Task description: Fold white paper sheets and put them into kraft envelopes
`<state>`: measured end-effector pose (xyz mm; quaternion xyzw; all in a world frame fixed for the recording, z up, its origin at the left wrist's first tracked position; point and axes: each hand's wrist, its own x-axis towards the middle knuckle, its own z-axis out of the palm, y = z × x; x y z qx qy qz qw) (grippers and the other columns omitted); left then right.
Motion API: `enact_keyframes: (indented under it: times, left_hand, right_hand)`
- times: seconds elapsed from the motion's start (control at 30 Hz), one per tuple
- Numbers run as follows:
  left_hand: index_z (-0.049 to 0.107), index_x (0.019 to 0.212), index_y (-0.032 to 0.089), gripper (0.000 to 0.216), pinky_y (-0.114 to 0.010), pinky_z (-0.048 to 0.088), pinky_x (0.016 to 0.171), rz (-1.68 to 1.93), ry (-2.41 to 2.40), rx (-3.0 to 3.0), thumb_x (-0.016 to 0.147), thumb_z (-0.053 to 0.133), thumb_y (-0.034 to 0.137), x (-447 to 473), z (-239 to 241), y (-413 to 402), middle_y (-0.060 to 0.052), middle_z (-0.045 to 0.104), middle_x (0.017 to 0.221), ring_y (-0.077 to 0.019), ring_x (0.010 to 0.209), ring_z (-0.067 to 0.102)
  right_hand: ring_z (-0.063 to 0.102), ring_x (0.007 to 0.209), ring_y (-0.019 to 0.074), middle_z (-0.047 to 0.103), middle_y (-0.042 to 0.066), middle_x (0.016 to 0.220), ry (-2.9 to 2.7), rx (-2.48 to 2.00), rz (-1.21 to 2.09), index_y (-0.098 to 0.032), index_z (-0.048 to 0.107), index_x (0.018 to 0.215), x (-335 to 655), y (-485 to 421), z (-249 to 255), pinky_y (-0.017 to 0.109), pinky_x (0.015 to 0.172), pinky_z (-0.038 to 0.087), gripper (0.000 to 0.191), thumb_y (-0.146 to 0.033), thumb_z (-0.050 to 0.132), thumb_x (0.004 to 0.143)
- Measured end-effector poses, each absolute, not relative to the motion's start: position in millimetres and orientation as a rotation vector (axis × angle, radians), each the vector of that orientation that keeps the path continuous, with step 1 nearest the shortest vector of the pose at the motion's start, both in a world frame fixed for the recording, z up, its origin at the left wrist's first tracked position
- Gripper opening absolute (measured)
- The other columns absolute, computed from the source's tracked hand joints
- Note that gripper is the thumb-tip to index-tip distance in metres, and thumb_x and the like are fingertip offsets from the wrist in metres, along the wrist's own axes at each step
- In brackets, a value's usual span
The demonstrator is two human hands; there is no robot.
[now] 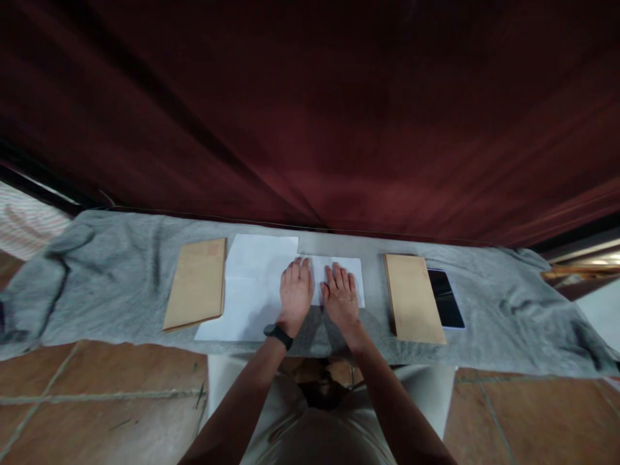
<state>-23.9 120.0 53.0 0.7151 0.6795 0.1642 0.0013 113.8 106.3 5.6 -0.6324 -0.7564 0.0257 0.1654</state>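
Observation:
Both palms press down on a folded white sheet of paper (318, 274) lying on the grey cloth. My left hand (296, 292) rests flat over its left end, fingers stretched forward, a dark watch (278, 336) at the wrist. Over the right part lies my right hand (341, 298), flat with its fingers slightly spread. To the left are larger white sheets of paper (249, 310), partly beneath a stack of brown envelopes (197, 281). My left hand overlaps the right edge of those sheets.
A second brown envelope stack (415, 298) lies to the right, partly over a dark-screened tablet or phone (445, 298). Grey cloth (498, 310) covers the narrow surface. Behind it hangs a dark red curtain (339, 129); tiled floor (121, 400) shows below.

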Motion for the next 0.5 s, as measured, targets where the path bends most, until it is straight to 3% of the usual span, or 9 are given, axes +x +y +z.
enact_keyframes:
  times: [0.13, 0.23, 0.5]
  left_hand:
    - [0.042, 0.151, 0.014, 0.052, -0.046, 0.028, 0.123, 0.535, 1.843, 2.364, 0.104, 0.035, 0.036, -4, 34, 108, -0.012, 0.035, 0.163, -0.0267, 0.153, 0.027]
    - [0.038, 0.154, 0.012, 0.058, -0.049, 0.027, 0.124, 0.498, 1.866, 2.326, 0.104, 0.035, 0.042, 0, 19, 105, -0.015, 0.034, 0.164, -0.0272, 0.154, 0.025]
    - [0.034, 0.156, 0.012, 0.057, -0.051, 0.022, 0.126, 0.476, 1.889, 2.375, 0.105, 0.032, 0.036, -1, 11, 105, -0.015, 0.029, 0.165, -0.0271, 0.155, 0.021]
  right_hand:
    - [0.025, 0.153, 0.029, 0.028, 0.014, 0.165, -2.206, -1.8, 0.072, -0.016, 0.034, 0.158, 115, 105, 6, 0.052, 0.123, 0.019, 0.054, -0.022, 0.036, 0.104]
    - [0.025, 0.153, 0.0278, 0.029, 0.012, 0.165, -2.204, -1.798, 0.068, -0.018, 0.035, 0.158, 116, 105, 7, 0.05, 0.124, 0.019, 0.054, -0.022, 0.036, 0.104]
    - [0.029, 0.151, 0.0287, 0.031, 0.013, 0.164, -2.135, -1.874, 0.018, -0.016, 0.038, 0.156, 131, 103, 8, 0.05, 0.123, 0.02, 0.052, -0.026, 0.035, 0.105]
